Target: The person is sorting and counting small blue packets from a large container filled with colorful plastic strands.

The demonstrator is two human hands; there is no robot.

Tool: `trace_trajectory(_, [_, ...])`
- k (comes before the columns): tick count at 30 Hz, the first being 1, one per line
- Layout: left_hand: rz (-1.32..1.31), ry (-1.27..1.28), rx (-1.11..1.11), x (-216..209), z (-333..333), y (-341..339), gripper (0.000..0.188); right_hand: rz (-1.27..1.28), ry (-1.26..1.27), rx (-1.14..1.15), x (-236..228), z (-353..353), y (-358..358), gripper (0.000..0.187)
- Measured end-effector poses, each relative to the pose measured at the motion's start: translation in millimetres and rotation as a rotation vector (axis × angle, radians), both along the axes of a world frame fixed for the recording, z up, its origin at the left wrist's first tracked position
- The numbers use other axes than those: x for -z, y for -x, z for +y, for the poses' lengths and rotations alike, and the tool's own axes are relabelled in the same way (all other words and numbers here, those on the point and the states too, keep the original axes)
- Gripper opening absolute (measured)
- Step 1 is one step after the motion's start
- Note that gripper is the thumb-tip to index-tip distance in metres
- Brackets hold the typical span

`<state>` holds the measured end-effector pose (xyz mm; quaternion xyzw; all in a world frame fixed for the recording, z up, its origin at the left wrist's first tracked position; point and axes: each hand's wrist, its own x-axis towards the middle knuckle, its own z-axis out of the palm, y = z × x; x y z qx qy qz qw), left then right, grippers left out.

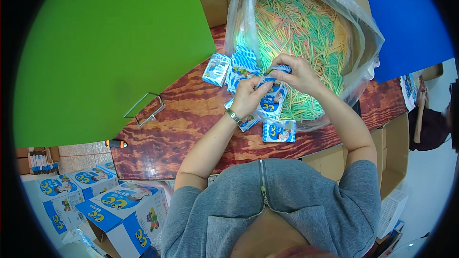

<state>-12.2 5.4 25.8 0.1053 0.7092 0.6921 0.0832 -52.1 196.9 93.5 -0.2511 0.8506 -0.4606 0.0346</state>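
Note:
In front of me, both hands meet at a small blue-and-white packet (pixel 271 104) with a cartoon print. My left hand (pixel 246 96), a watch on its wrist, pinches the packet's left side. The fingers of my right hand (pixel 298 74) are bent closed at the packet's upper end; part of it is hidden by them. Under and beyond my hands is a large clear plastic bag (pixel 245 12) lining a carton. It holds a heap of thin pastel sticks (pixel 306 24). A pile of similar packets (pixel 245 64) lies left of the heap, and a loose packet (pixel 279 131) lies nearer me.
The wood-grain table (pixel 172 129) carries a bent wire frame (pixel 148 110) and an orange-and-black tool (pixel 116 144). A green panel (pixel 110 57) and a blue panel (pixel 406 24) flank it. Printed cartons (pixel 129 205) stand lower left, an open carton (pixel 394 157) right. Another person (pixel 430 124) sits far right.

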Motion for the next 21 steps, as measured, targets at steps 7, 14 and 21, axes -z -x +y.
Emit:
trace_trajectory(7, [0.075,0.071,-0.100,13.9,-5.8,20.5,0.023,0.148,-0.135,-0.114,-9.0,-2.0,19.9,0.021])
trace_trajectory(14, [0.094,0.282,-0.117,0.7,-9.8,20.3,0.024,0.155,-0.288,0.125,-6.0,38.6,176.2,0.030])
trace_trajectory(21, [0.087,0.183,-0.043,4.6,-12.4,14.3,0.018,0.360,-1.048,0.347,13.9,34.3,295.0,0.038])
